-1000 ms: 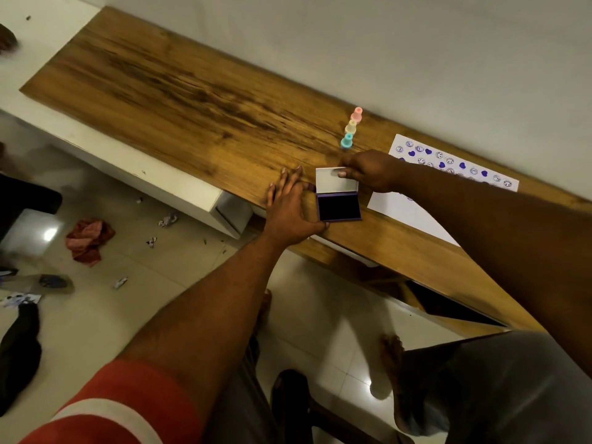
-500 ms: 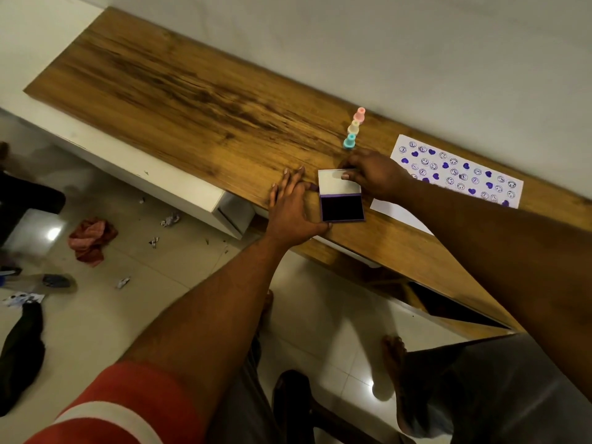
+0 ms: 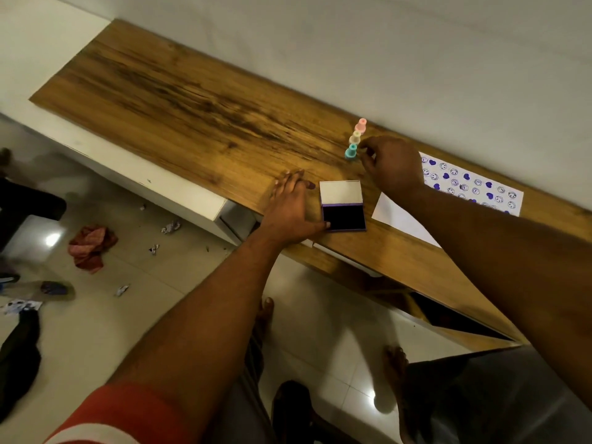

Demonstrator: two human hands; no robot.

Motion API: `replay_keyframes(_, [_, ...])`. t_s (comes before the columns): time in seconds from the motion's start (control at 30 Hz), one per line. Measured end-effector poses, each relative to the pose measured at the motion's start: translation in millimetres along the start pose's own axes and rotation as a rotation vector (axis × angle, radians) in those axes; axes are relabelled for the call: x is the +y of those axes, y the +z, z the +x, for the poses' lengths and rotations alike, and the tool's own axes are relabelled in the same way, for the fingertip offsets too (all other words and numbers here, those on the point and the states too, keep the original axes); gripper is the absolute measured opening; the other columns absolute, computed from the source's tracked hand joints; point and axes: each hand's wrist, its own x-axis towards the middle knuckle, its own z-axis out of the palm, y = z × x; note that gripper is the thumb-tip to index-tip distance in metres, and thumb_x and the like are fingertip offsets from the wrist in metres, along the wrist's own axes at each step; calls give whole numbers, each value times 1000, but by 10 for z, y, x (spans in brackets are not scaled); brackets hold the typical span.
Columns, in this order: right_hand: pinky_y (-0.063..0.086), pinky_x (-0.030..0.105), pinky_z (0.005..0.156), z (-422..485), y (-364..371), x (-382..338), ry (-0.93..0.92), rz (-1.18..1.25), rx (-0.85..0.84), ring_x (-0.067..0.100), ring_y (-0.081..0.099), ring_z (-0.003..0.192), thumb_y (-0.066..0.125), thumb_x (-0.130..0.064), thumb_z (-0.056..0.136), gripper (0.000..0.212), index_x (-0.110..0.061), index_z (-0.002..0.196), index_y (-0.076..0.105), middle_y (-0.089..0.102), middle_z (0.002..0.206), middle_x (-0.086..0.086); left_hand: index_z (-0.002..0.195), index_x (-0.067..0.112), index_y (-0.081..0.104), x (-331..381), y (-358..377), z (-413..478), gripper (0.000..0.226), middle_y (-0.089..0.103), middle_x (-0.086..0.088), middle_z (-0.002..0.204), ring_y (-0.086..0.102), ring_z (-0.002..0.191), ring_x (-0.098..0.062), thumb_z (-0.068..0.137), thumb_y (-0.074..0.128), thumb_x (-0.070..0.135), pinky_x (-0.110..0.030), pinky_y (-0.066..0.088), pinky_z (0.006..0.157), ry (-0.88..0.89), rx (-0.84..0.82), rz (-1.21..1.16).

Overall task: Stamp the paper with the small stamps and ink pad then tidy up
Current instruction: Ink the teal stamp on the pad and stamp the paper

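Note:
An open ink pad (image 3: 343, 216) lies near the front edge of the wooden table (image 3: 192, 100), its white lid flipped back and its dark pad facing up. My left hand (image 3: 290, 209) rests flat on the wood to its left, thumb touching the pad's near corner. Three small stamps stand in a row by the wall: pink (image 3: 362, 125), beige (image 3: 355, 137) and teal (image 3: 350, 152). My right hand (image 3: 392, 165) is just right of them, fingers curled, fingertips right by the teal and beige stamps. I cannot tell whether it pinches one. The white paper (image 3: 394, 216) with purple hearts and faces lies under my right forearm.
The wall runs close behind the stamps and paper. A white ledge (image 3: 128, 174) sits below the table's left end. On the tiled floor lie a red cloth (image 3: 91, 246), paper scraps and dark clothing. My bare feet are under the table edge.
My right hand left the ink pad's lid and moved up to the row of stamps. The lid stays open. My left hand has stayed beside the pad.

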Motion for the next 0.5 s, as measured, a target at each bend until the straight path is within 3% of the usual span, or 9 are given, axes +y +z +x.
replay_keyframes(0.1, [53,38,77,137,36,-49,15,-98,-28,31,68,93,50,-43,101,38,-21,125,68,73,105,9,150,20,43,-51,-126,37,92,42,-6,157,33,148,-27,77,77,64,-45,25,125,-41,98,-41])
replay_keyframes(0.2, [51,38,81,260,115,-120,46,-129,-89,35,68,95,57,-38,101,35,-15,123,70,73,108,16,150,19,47,-104,-184,59,82,54,-4,146,44,137,-25,82,76,56,-42,37,115,-86,171,-53])
replay_keyframes(0.33, [52,37,84,358,208,-230,111,-111,-127,33,67,98,63,-38,98,32,-15,118,74,74,108,14,145,21,53,-152,-171,87,70,63,2,132,50,127,-22,86,72,53,-39,41,106,-132,233,-43])
replay_keyframes(0.5, [56,37,86,399,268,-477,136,-45,-140,29,68,100,67,-35,97,32,-12,118,74,74,109,12,144,24,55,-176,-173,102,63,62,3,131,50,127,-23,89,70,52,-47,40,110,-194,207,-24])
